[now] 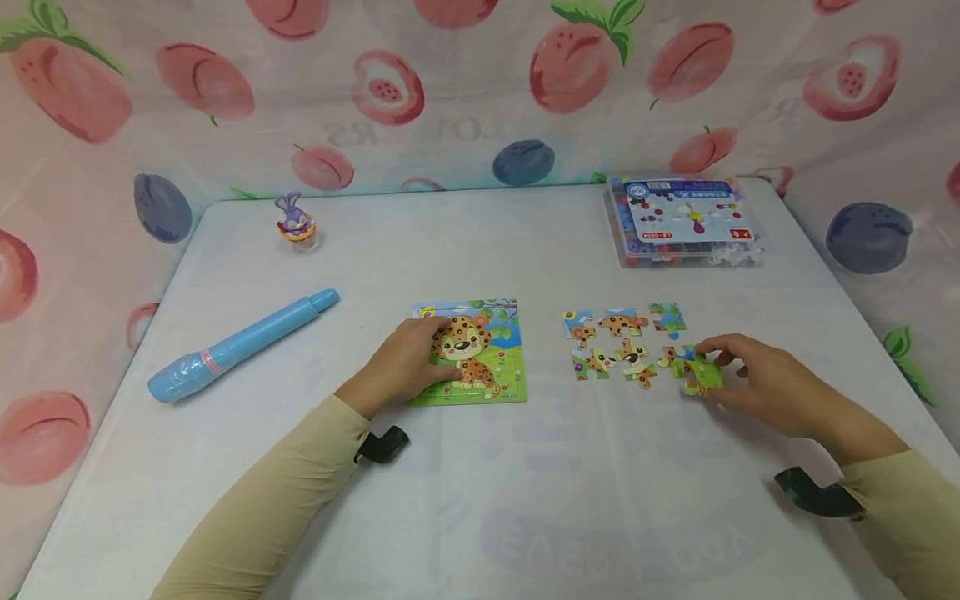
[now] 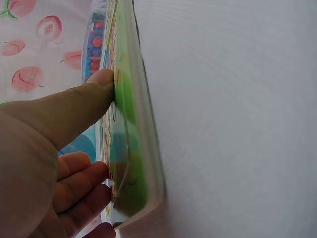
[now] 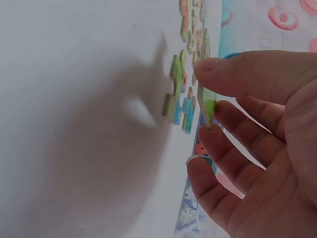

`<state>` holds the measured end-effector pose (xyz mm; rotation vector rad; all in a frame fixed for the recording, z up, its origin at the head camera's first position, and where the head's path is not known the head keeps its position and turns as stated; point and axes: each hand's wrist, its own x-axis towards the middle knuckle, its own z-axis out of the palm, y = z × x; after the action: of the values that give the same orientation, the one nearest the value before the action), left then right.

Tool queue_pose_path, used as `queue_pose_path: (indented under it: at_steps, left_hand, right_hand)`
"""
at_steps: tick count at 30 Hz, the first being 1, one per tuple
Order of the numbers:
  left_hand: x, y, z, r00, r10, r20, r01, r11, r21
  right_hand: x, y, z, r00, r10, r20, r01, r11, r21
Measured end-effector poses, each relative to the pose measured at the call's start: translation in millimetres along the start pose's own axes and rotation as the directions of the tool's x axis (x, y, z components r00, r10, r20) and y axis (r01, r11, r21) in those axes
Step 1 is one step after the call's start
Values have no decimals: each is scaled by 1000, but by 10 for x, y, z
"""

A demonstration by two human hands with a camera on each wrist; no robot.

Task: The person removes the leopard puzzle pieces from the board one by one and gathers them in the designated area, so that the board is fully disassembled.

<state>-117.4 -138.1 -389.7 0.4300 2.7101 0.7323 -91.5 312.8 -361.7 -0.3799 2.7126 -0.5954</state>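
A square leopard puzzle board (image 1: pixel 491 358) lies on the white table, its picture showing a spotted leopard cub on grass. My left hand (image 1: pixel 405 362) rests on its left side, thumb (image 2: pixel 79 106) and fingertips touching the surface. In my right hand (image 1: pixel 772 387) a green puzzle piece (image 1: pixel 707 379) is pinched between thumb and fingers. The right wrist view shows this piece (image 3: pixel 207 96) edge-on, raised off the table. Several loose puzzle pieces (image 1: pixel 621 323) with leopard parts lie in two rows between the hands; one at the near right is partly covered by the held piece.
A clear plastic box (image 1: pixel 686 221) of coloured parts stands at the back right. Towards the back left is a small purple rabbit figure (image 1: pixel 296 223). A light blue wrapped stick-like object (image 1: pixel 243 346) lies on the left side. Fruit-print cloth (image 1: pixel 450 100) hangs behind the table.
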Motion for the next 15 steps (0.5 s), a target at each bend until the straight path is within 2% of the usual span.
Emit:
queue_pose_path:
  at_steps: [6,15]
  left_hand:
    - [-4,7,-4,1000,-6,5,6,1000,2]
    - [13,-14,16,1000,8,-3,-8,1000,16]
  right_hand:
    - [-31,25,56,1000,10,19,-10,1000,10]
    - [-72,7,142,999,-18,28,18,1000,18]
